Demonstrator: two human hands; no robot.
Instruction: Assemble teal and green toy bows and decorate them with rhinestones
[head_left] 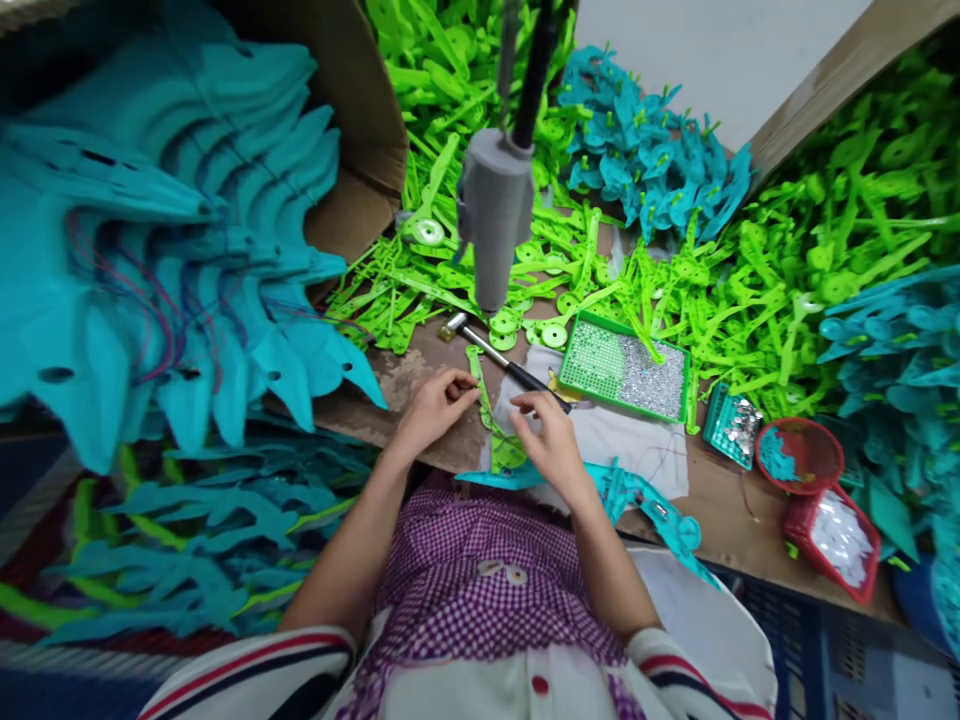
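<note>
My left hand (pixel 441 402) is at the left end of a thin green plastic part (pixel 481 385), thumb and forefinger curled close together at its edge. What they hold, if anything, is too small to name. My right hand (pixel 546 432) is bent over the right side of the work spot, its fingers curled down above a green round piece (pixel 507 452) and a long turquoise plastic part (pixel 619 485) near the table edge. Its fingertips' contact is unclear. Behind the hands lies a hammer (pixel 499 358) with a black handle.
A grey electric screwdriver (pixel 496 220) hangs ahead of the hands. A green tray (pixel 626 370) of small metal pieces stands right, beyond it a teal basket (pixel 733 425) and red containers (pixel 799 455). Green parts (pixel 450 90) are heaped behind; turquoise shells (pixel 187 220) fill the left.
</note>
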